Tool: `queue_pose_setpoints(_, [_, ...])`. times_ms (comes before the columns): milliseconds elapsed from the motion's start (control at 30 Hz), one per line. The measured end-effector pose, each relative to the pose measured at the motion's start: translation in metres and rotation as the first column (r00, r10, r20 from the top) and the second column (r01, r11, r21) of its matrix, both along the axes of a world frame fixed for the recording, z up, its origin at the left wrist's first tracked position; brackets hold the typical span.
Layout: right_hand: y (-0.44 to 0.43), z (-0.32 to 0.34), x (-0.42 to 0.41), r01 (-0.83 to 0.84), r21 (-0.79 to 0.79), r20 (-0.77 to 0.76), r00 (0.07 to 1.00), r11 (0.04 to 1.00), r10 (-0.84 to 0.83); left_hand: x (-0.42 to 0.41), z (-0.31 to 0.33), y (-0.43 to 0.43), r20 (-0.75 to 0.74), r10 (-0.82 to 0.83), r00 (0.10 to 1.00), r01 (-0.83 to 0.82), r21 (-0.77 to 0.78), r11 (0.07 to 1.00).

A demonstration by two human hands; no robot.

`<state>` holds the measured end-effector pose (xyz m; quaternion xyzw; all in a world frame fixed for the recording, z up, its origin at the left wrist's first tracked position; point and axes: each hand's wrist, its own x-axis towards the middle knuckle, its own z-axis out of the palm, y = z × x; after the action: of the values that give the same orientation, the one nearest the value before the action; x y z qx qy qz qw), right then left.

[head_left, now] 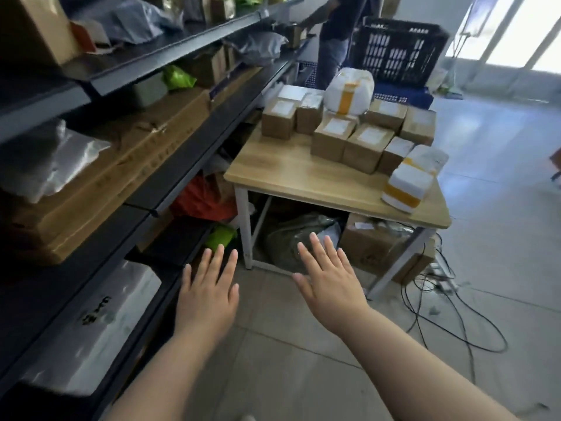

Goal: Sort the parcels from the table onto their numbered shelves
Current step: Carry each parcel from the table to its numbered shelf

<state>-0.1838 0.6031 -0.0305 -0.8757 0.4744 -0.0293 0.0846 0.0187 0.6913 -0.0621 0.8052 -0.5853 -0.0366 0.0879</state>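
I held my left hand (207, 294) and right hand (329, 282) out flat, fingers spread, gripping nothing — both hovering over the tiled floor. The brown cardboard parcels (349, 132) sat clustered on the light wooden table (288, 168) ahead, two white yellow-taped bundles among them — the dark metal shelves (188, 165) ran along my left.

brown boxes (331, 140) and white, yellow-taped parcels (408, 182) on a light wooden table (291, 174); dark shelves (182, 165).
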Motion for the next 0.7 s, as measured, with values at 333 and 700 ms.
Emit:
queue_pose_setpoints(333, [-0.049,-0.008,-0.036,0.340,0.062,-0.017,0.940,0.938,-0.340,-0.023,-0.003,-0.122,-0.015,-0.327,0.945,0.327,-0.002,0.945])
queue_pose_setpoints(700, [-0.201,-0.009,-0.069,0.393,0.099,0.044,0.916,0.914,-0.398,-0.066,0.005,-0.264,0.087,-0.460,0.883,0.451,0.108,0.886])
